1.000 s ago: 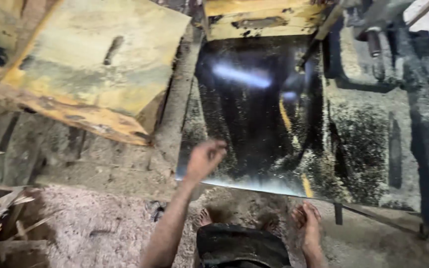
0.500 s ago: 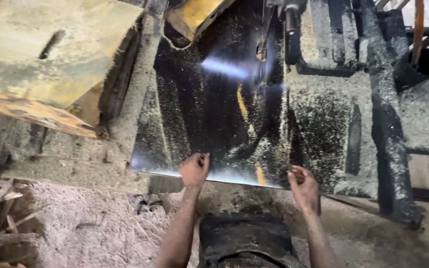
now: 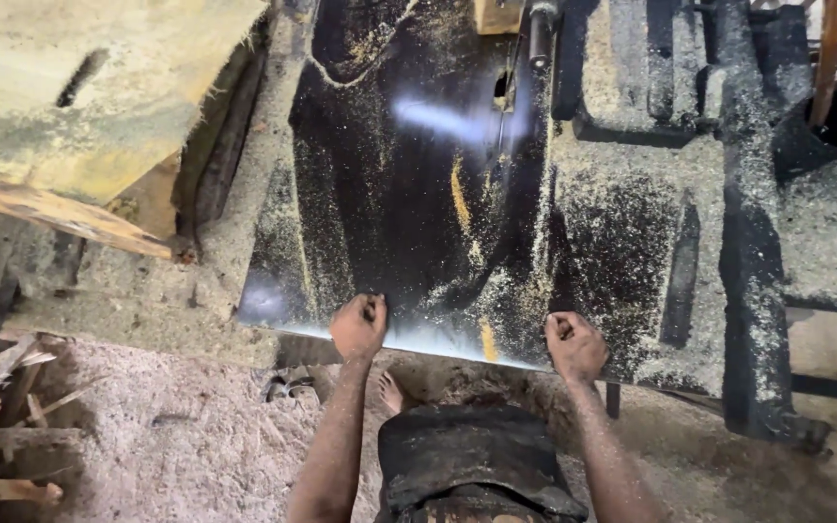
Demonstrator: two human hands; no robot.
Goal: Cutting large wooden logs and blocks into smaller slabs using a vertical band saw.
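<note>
The scene is dim and grainy, lit from above. A bright bluish-white glare streak sits on the glossy black sheet (image 3: 389, 223), with a paler sheen along its near edge. The machine bed (image 3: 728, 194) sinks into deep shadow. Edges look soft and slightly stretched; the wooden block (image 3: 79, 107) at upper left is blurred.

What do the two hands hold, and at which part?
Both hold the black sheet by its near edge: the left hand left of the middle, the right hand further right. The sheet lies flat, dusted with sawdust.
</note>
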